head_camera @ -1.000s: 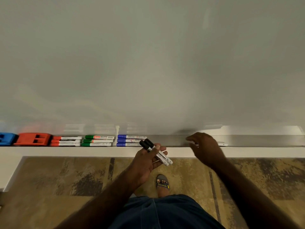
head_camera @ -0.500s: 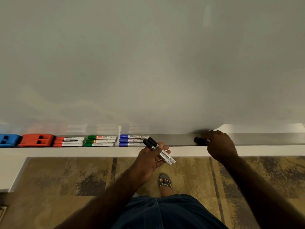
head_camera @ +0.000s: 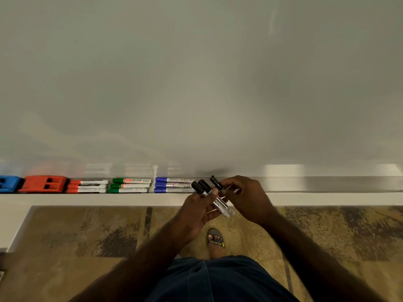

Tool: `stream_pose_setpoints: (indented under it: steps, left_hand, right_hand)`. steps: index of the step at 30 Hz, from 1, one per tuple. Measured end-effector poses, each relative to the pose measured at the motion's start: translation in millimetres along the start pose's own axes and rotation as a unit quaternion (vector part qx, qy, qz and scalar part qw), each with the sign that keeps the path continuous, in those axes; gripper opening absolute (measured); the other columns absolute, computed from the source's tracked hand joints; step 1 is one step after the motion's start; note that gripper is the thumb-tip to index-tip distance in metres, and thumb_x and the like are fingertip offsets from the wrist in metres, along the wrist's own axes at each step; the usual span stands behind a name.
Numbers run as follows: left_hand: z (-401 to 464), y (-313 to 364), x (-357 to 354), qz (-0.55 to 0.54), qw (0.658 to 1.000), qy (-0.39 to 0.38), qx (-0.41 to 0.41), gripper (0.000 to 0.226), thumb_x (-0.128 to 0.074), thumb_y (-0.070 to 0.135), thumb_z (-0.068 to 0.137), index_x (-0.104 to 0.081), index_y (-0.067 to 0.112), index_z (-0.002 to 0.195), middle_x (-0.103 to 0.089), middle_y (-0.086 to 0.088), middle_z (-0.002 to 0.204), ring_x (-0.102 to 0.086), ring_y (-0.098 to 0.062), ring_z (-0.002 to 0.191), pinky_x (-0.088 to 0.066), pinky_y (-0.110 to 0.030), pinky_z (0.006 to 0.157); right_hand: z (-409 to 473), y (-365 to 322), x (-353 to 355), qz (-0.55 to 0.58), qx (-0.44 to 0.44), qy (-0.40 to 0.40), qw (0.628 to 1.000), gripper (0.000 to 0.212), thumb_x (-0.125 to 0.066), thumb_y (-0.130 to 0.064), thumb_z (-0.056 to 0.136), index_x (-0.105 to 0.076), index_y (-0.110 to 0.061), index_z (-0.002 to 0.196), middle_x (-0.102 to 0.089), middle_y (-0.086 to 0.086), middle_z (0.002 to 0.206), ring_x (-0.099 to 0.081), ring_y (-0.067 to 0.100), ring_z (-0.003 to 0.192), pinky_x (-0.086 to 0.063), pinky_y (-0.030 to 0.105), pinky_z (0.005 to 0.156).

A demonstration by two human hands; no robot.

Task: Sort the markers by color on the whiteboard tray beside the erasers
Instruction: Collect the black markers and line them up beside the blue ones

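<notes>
On the metal whiteboard tray (head_camera: 327, 184) lie three groups of markers: red markers (head_camera: 87, 186), green markers (head_camera: 130, 185) and blue markers (head_camera: 173, 185), side by side. Left of them sit a red eraser (head_camera: 43, 184) and a blue eraser (head_camera: 8, 183). My left hand (head_camera: 196, 212) holds two black-capped markers (head_camera: 205, 188) just in front of the tray. My right hand (head_camera: 246, 197) grips a third black marker (head_camera: 216, 183) and holds it against the two in my left hand.
The whiteboard (head_camera: 196, 83) fills the upper view. A white ledge (head_camera: 87, 199) runs under the tray. Below is patterned carpet (head_camera: 76, 236) with my sandalled foot (head_camera: 215, 239) on it. The tray's right stretch holds nothing.
My right hand picked up a black marker from the tray on the right and carried it left to meet the two markers in my left hand.
</notes>
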State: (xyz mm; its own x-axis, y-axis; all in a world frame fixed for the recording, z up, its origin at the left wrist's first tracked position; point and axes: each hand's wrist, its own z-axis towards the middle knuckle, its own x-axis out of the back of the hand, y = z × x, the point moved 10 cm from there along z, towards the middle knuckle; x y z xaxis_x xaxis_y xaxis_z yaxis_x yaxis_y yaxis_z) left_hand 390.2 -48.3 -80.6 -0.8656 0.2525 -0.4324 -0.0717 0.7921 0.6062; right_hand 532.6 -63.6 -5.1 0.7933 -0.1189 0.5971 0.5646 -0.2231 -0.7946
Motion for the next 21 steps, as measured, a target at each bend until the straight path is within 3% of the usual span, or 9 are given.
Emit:
stream_pose_setpoints:
  steps: [3, 6, 9, 14, 17, 21]
  left_hand:
    - [3, 0, 1, -0.018, 1.0, 0.009, 0.0, 0.028, -0.067, 0.021, 0.097, -0.067, 0.004, 0.118, -0.076, -0.019, 0.111, -0.075, -0.032, 0.1, -0.06, -0.043, 0.085]
    - [7, 0, 7, -0.008, 0.999, 0.031, -0.006, 0.036, -0.07, 0.027, 0.093, -0.067, 0.004, 0.12, -0.074, -0.022, 0.115, -0.072, -0.036, 0.108, -0.058, -0.05, 0.095]
    - [8, 0, 11, -0.016, 0.999, 0.046, -0.008, 0.037, -0.069, 0.029, 0.093, -0.068, 0.003, 0.119, -0.074, -0.023, 0.116, -0.072, -0.036, 0.108, -0.059, -0.049, 0.093]
    - [10, 16, 3, -0.133, 0.99, 0.028, -0.046, 0.04, -0.062, 0.026, 0.096, -0.063, -0.002, 0.124, -0.069, -0.022, 0.126, -0.072, -0.028, 0.105, -0.062, -0.038, 0.086]
    - [12, 23, 3, -0.18, 0.981, 0.037, -0.06, 0.041, -0.055, 0.022, 0.1, -0.055, -0.003, 0.133, -0.066, -0.021, 0.134, -0.066, -0.029, 0.12, -0.063, -0.034, 0.085]
    - [14, 24, -1, -0.186, 0.979, 0.041, -0.067, 0.039, -0.051, 0.02, 0.103, -0.054, -0.001, 0.135, -0.064, -0.02, 0.136, -0.061, -0.031, 0.126, -0.061, -0.034, 0.089]
  right_hand:
    - [2, -4, -6, -0.003, 0.014, 0.013, 1.0, 0.022, -0.075, -0.017, 0.088, -0.076, -0.029, 0.107, -0.071, -0.016, 0.094, -0.064, -0.001, 0.084, -0.049, 0.013, 0.073]
    - [2, -15, -16, -0.006, 0.051, 0.002, 0.999, 0.022, -0.073, -0.015, 0.09, -0.078, -0.028, 0.107, -0.071, -0.014, 0.092, -0.062, 0.0, 0.087, -0.041, 0.006, 0.072]
    - [1, -14, -15, 0.003, 0.05, 0.02, 0.999, 0.022, -0.075, -0.017, 0.089, -0.077, -0.029, 0.107, -0.07, -0.016, 0.091, -0.062, 0.0, 0.087, -0.042, 0.006, 0.072]
    - [-8, 38, -7, 0.125, -0.138, 0.066, 0.98, 0.034, -0.079, -0.044, 0.084, -0.069, -0.03, 0.113, -0.072, -0.01, 0.095, -0.068, 0.004, 0.088, -0.056, 0.02, 0.075]
    - [-18, 48, -29, 0.334, -0.222, 0.018, 0.916, 0.03, -0.078, -0.03, 0.087, -0.07, -0.016, 0.113, -0.075, 0.007, 0.105, -0.074, 0.021, 0.093, -0.063, 0.04, 0.08]
    - [-22, 47, -44, 0.523, -0.263, 0.023, 0.81, 0.03, -0.074, -0.007, 0.089, -0.065, 0.001, 0.116, -0.074, 0.02, 0.11, -0.072, 0.036, 0.102, -0.058, 0.048, 0.091]
